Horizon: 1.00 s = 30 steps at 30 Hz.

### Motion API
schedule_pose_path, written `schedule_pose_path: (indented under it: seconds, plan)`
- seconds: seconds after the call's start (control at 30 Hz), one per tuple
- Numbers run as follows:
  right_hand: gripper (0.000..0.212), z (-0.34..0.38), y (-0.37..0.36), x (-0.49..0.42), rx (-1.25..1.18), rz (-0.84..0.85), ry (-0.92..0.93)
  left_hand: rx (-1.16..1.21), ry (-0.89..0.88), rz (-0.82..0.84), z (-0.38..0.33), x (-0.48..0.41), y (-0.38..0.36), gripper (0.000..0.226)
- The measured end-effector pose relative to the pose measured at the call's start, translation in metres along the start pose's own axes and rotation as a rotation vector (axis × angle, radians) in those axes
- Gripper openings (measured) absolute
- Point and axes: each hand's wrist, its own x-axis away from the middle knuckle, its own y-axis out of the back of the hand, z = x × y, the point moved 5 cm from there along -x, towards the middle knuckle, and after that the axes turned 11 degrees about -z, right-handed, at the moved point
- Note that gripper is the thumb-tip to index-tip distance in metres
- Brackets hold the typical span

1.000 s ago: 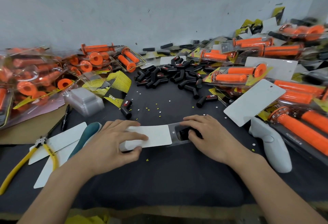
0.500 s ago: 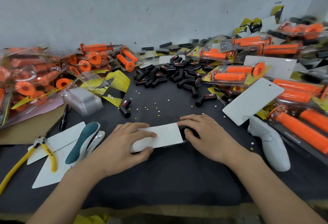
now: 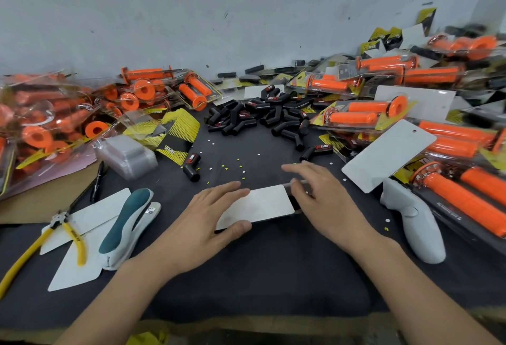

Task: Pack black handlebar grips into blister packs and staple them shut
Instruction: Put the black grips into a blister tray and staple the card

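Pressing the pack point(image 3: 262, 203) flat on the table point(image 3: 273, 270), my left hand point(image 3: 202, 218) lays straight fingers on its card, thumb at the near edge. Its long axis runs left to right between my hands. My right hand point(image 3: 325, 202) hovers spread at its right end, holding nothing. The stapler point(image 3: 126, 224) lies left of my left hand, the nearer one.

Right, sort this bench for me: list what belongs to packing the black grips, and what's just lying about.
For the job: pack under the white card; pile of black handlebar grips; stapler; stack of clear shells.

Lying about: pliers; pen; grey handle; packed orange grips.
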Motion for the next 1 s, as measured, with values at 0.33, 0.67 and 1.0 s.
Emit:
schedule_pose_path:
  seconds: [0.33,0.67,1.0]
  plan:
    - [0.079,-0.022,-0.005,0.008,-0.208,0.104,-0.365,0.676,0.614,-0.229,-0.002,-0.002,-0.008,0.047]
    - [0.064,-0.025,0.0,0.01,-0.276,0.122,-0.385,0.55,0.764,-0.2,-0.007,-0.019,-0.017,0.045]
    - [0.065,-0.017,0.012,0.008,-0.46,-0.016,-0.463,0.717,0.555,-0.328,-0.018,-0.028,-0.009,0.02]
